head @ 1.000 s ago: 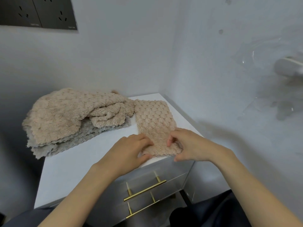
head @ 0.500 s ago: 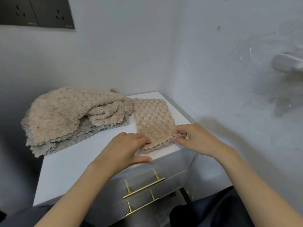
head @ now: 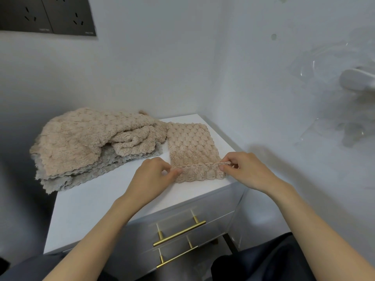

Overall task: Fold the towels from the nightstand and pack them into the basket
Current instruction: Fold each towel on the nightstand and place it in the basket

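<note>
I have both hands on the small beige towel [head: 192, 145], which lies as a narrow strip on the nightstand [head: 97, 201], toward 3 o'clock on its white top and running from the back wall to the front edge. My left hand [head: 154, 175] pinches the towel's left side between thumb and fingertips, and my right hand [head: 247, 171] pinches its right side the same way. Between the two grips a fold edge stands up as a thin ridge across the strip, a little back from its near end. The near end lies flat just at the front edge of the top.

At 10 o'clock on the nightstand sits a loose pile of towels [head: 85, 142], beige and rumpled, resting on a grey towel [head: 91, 175] whose scalloped edges hang past the left side of the top. The pile touches the far left corner of the strip I am holding.

Below the top, at 6 o'clock, two drawers carry gold bar handles [head: 179, 233]. Dark wall sockets [head: 46, 15] sit up at 11 o'clock.
</note>
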{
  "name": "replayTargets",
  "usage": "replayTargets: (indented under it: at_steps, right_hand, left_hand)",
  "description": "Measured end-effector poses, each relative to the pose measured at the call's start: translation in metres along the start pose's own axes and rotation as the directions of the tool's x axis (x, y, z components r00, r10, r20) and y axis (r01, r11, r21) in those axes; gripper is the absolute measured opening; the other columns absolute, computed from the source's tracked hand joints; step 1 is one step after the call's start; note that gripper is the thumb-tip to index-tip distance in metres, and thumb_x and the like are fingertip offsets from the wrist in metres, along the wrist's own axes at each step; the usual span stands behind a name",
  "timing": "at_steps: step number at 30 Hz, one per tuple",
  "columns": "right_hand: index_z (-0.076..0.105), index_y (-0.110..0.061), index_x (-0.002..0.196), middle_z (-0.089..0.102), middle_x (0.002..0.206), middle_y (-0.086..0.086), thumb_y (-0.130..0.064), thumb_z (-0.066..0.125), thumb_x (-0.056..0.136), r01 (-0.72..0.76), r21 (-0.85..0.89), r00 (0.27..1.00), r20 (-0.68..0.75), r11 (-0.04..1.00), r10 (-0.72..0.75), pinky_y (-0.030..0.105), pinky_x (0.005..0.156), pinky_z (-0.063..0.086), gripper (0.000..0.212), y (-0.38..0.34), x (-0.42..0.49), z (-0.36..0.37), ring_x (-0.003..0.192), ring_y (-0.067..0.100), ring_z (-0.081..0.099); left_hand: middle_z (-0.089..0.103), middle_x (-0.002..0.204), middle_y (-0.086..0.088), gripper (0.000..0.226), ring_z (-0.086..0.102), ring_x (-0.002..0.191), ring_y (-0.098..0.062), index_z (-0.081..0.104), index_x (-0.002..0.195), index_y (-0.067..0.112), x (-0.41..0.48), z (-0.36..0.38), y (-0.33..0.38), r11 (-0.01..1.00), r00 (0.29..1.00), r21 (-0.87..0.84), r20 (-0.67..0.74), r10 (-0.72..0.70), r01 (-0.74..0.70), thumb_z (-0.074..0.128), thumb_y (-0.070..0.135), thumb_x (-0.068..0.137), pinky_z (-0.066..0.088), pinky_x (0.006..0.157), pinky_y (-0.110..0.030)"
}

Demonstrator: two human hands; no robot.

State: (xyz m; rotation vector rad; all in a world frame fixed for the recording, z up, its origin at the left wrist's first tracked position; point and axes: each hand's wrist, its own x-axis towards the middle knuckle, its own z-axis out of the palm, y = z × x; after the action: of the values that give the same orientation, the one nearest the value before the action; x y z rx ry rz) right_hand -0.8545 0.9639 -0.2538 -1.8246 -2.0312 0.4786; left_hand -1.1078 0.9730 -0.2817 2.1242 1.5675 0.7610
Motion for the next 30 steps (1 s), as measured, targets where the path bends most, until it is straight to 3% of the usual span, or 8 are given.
replayTargets:
  at_steps: [3,5,9,13,19,21,24,30]
  right_hand:
    - [0.065,-0.031,0.098,0.059,0.088,-0.013,-0.038,0.061,0.089,-0.081,-0.026,0.996,-0.031,0.996,0.08,0.031,0.074,0.044,0.013,-0.001,0.001,0.004,0.081,0.011,0.054]
    - [0.063,-0.031,0.101,0.058,0.086,-0.015,-0.038,0.061,0.088,-0.128,-0.023,0.99,-0.057,0.992,0.126,0.028,0.068,0.04,0.014,-0.003,0.002,0.007,0.079,0.011,0.054]
    - [0.06,-0.033,0.1,0.059,0.079,-0.017,-0.032,0.059,0.085,-0.147,-0.147,0.982,-0.142,0.978,0.126,0.029,0.073,0.038,0.014,-0.013,-0.001,0.012,0.093,0.014,0.055]
    - [0.06,-0.031,0.108,0.059,0.103,-0.012,-0.023,0.059,0.084,-0.006,-0.388,0.958,-0.266,0.922,-0.106,0.031,0.087,0.03,0.025,-0.025,-0.008,0.016,0.105,0.016,0.047]
    - [0.072,-0.014,0.11,0.069,0.114,-0.002,-0.008,0.073,0.077,0.342,-0.427,0.862,-0.213,0.837,-0.461,0.038,0.105,0.039,0.033,-0.063,-0.033,0.047,0.106,0.018,0.064]
    - [0.061,-0.01,0.128,0.061,0.13,0.004,-0.015,0.067,0.085,0.351,-0.452,0.895,-0.095,0.82,-0.436,0.038,0.111,0.03,0.044,-0.068,-0.038,0.061,0.122,0.02,0.056]
    - [0.02,-0.013,0.152,0.022,0.158,0.003,-0.025,0.03,0.104,0.295,-0.426,0.949,0.024,0.855,-0.315,0.03,0.118,0.002,0.051,-0.063,-0.037,0.07,0.146,0.017,0.018]
    - [0.004,-0.012,0.153,0.007,0.161,0.005,-0.026,0.02,0.105,0.188,-0.472,0.982,0.069,0.861,-0.176,0.029,0.118,0.0,0.053,-0.047,-0.036,0.06,0.148,0.017,0.006]
  left_hand:
    - [0.065,0.064,-0.006,0.045,0.06,0.074,-0.021,0.071,0.06,0.018,0.002,0.002,-0.001,0.999,0.999,0.004,-0.009,-0.053,0.053,0.058,0.051,0.088,0.043,0.073,-0.027]
    - [0.05,0.052,0.004,0.048,0.054,0.07,-0.023,0.067,0.056,0.015,0.002,0.002,0.0,0.997,0.998,0.053,-0.044,-0.051,0.054,0.059,0.052,0.087,0.047,0.079,-0.034]
    - [0.051,0.082,0.006,0.044,0.047,0.106,-0.025,0.073,0.072,0.016,0.0,0.005,0.005,0.987,0.994,0.143,-0.09,-0.054,0.066,0.059,0.056,0.084,0.041,0.083,-0.035]
    - [0.052,0.091,0.003,0.042,0.044,0.111,-0.026,0.067,0.064,0.018,0.002,0.005,0.005,0.986,0.993,0.133,-0.069,-0.095,0.104,0.06,0.054,0.084,0.041,0.086,-0.037]
    - [0.047,0.09,0.003,0.041,0.043,0.112,-0.027,0.067,0.068,0.02,0.004,0.006,0.003,0.983,0.993,0.143,-0.055,-0.109,0.116,0.058,0.057,0.084,0.041,0.087,-0.038]
    - [0.046,0.093,0.002,0.04,0.042,0.114,-0.027,0.068,0.073,0.022,0.004,0.006,0.004,0.98,0.992,0.157,-0.045,-0.116,0.121,0.056,0.059,0.084,0.04,0.089,-0.038]
    - [0.049,0.097,-0.002,0.039,0.042,0.115,-0.028,0.069,0.078,0.023,0.005,0.006,0.004,0.977,0.991,0.172,-0.036,-0.125,0.129,0.055,0.059,0.085,0.038,0.09,-0.038]
    - [0.043,0.099,0.0,0.041,0.039,0.115,-0.027,0.068,0.079,0.022,0.006,0.008,0.004,0.96,0.989,0.24,0.001,-0.147,0.143,0.049,0.057,0.089,0.033,0.09,-0.036]
